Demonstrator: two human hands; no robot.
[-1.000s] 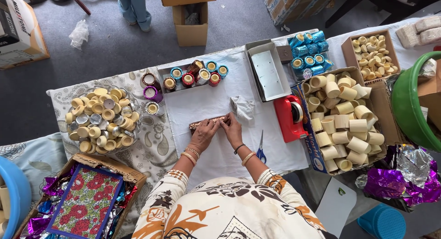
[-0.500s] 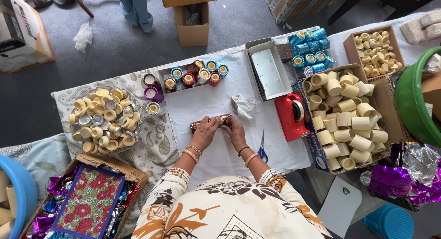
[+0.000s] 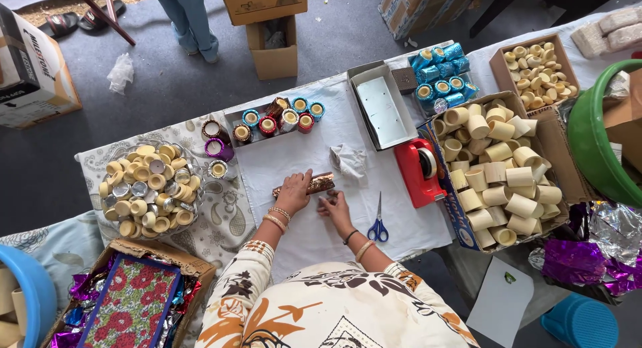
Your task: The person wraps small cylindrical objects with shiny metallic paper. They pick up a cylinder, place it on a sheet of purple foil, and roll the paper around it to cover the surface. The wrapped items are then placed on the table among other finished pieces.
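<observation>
Copper foil strip (image 3: 304, 185): lies flat on white cloth (image 3: 348, 241), mid-counter.
Left hand (image 3: 293, 193): palm down, pinning the strip against curling.
Right hand (image 3: 334, 205): grip narrow, pinching strip's near edge.
Scissors (image 3: 378, 219): beside right hand, within reach.

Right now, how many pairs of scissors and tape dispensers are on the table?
2: one pair of blue-handled scissors lies on the white cloth right of the right hand; one red tape dispenser stands further right, beside the box of cream cups.
</observation>
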